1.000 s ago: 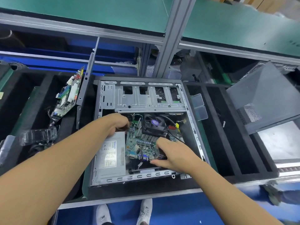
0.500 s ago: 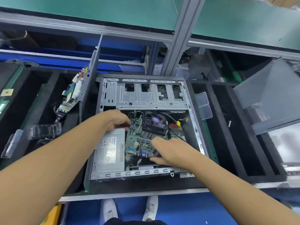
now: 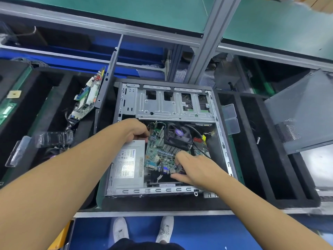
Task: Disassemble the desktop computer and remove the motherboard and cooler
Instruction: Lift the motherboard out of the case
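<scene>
An open desktop case [image 3: 126, 98] lies flat in a black foam tray. Inside it the green motherboard [image 3: 158, 154] carries a black cooler fan [image 3: 177, 135] over a finned heatsink. My left hand [image 3: 134, 130] curls its fingers over the board's far left edge, next to the grey power supply [image 3: 128, 165]. My right hand [image 3: 193, 167] grips the board's near right edge by the rear ports, with thumb and fingers around it. The parts of the board under both hands are hidden.
A second circuit board [image 3: 86, 98] leans in the foam slot at the left, beside clear plastic pieces [image 3: 52, 138]. A grey perforated side panel [image 3: 302, 112] rests at the right. Black foam slots [image 3: 268, 141] flank the case. A metal post [image 3: 209, 38] rises behind it.
The camera has shifted a little, so the case sits slightly higher in view. Both hands stay on the motherboard's edges; my right hand has shifted slightly along the near edge.
</scene>
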